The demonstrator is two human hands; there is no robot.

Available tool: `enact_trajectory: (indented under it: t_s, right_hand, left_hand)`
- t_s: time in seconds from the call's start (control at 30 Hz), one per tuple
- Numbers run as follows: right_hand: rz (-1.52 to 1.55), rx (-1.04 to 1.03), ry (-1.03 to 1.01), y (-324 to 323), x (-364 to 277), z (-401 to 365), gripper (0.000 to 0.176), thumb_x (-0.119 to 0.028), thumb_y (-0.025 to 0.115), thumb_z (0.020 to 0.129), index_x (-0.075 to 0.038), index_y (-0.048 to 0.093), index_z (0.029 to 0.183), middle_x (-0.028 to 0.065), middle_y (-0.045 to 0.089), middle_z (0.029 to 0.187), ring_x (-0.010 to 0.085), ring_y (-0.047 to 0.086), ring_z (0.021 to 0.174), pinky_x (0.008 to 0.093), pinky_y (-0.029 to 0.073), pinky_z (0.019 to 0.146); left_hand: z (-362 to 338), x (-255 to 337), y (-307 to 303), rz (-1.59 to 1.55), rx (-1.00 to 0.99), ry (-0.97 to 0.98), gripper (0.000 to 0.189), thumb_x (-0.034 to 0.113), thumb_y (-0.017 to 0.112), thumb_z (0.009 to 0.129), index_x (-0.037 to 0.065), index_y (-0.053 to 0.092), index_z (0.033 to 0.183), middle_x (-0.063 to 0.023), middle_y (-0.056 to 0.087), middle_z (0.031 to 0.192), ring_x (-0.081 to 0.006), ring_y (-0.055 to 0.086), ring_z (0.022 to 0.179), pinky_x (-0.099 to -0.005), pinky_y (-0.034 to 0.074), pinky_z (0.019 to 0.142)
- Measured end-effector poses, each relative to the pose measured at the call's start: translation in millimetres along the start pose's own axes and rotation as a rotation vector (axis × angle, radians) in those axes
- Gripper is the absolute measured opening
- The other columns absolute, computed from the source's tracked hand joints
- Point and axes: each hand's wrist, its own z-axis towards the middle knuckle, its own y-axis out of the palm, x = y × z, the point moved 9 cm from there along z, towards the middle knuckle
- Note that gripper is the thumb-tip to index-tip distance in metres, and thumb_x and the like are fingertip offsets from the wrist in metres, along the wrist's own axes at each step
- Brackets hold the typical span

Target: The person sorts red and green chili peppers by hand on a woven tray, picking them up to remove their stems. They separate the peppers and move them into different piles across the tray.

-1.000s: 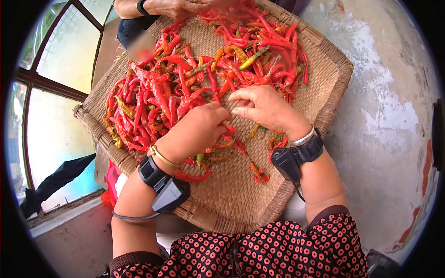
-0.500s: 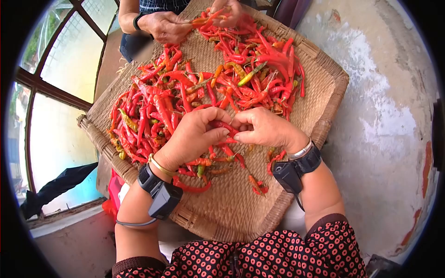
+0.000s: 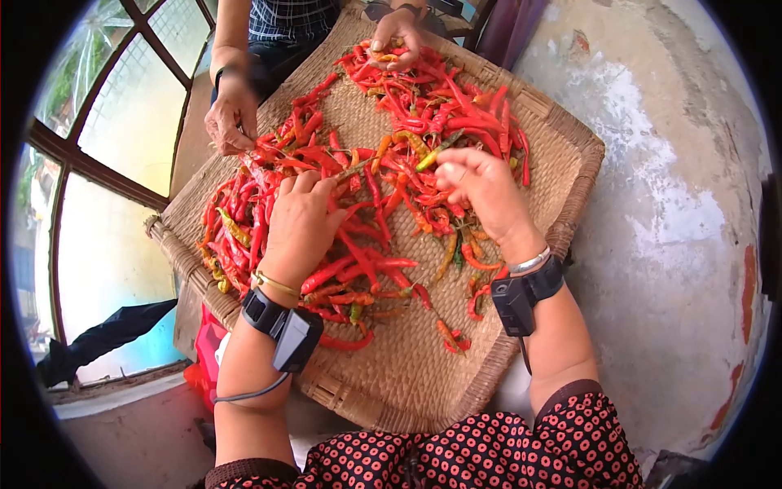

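Red chili peppers (image 3: 358, 261) lie heaped on a woven tray (image 3: 399, 383) in front of me. My left hand (image 3: 300, 220) rests over the left pile, back up, fingers slightly bent and apart with the tips among the peppers; I see nothing gripped in it. Above the right pile is my right hand (image 3: 485, 191), its fingers curled in toward the thumb. Whatever they may hold is too small to make out. A yellow-green chili pepper (image 3: 428, 160) lies close to its fingertips.
Across the tray, another person's one hand (image 3: 232, 118) reaches to the left pile and the other hand (image 3: 397, 41) holds peppers above the far pile. A window (image 3: 114, 171) is at left, a bare wall (image 3: 652, 204) at right. A folded dark umbrella (image 3: 106, 338) leans below the window.
My hands were together over the middle with a red chili pepper between them. Now they are apart, left hand over the left pile, right hand farther right. The other person's hands have also separated.
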Motion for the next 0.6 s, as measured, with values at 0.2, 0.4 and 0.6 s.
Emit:
enact_trajectory:
  t_s: [0.2, 0.4, 0.6]
  right_hand:
    - [-0.336, -0.207, -0.028, 43, 24, -10, 0.022, -0.014, 0.063, 0.081, 0.001, 0.064, 0.097, 0.0072, 0.067, 0.082, 0.0129, 0.062, 0.073, 0.0279, 0.049, 0.069]
    - [-0.511, -0.246, -0.052, 52, 17, -15, 0.023, -0.014, 0.064, 0.079, 0.002, 0.064, 0.096, 0.0118, 0.067, 0.083, 0.0156, 0.064, 0.076, 0.0289, 0.05, 0.069]
    - [-0.321, -0.264, -0.015, 53, 23, -14, 0.025, -0.016, 0.062, 0.082, 0.002, 0.062, 0.099, 0.0099, 0.067, 0.086, 0.0139, 0.063, 0.078, 0.0282, 0.05, 0.071]
  left_hand:
    - [5, -9, 23, 0.177, -0.224, -0.037, 0.036, 0.028, 0.066, 0.074, 0.006, 0.061, 0.102, -0.0137, 0.06, 0.094, -0.0325, 0.053, 0.097, -0.0412, 0.043, 0.083]
    - [6, -2, 30, -0.001, -0.22, 0.041, 0.017, 0.019, 0.064, 0.073, 0.008, 0.065, 0.086, -0.0112, 0.062, 0.078, -0.0289, 0.061, 0.076, -0.0397, 0.048, 0.068]
    - [-7, 42, 5, -0.267, -0.088, 0.131, 0.009, 0.006, 0.065, 0.073, 0.005, 0.063, 0.082, -0.0103, 0.062, 0.077, -0.0265, 0.062, 0.072, -0.035, 0.049, 0.063]
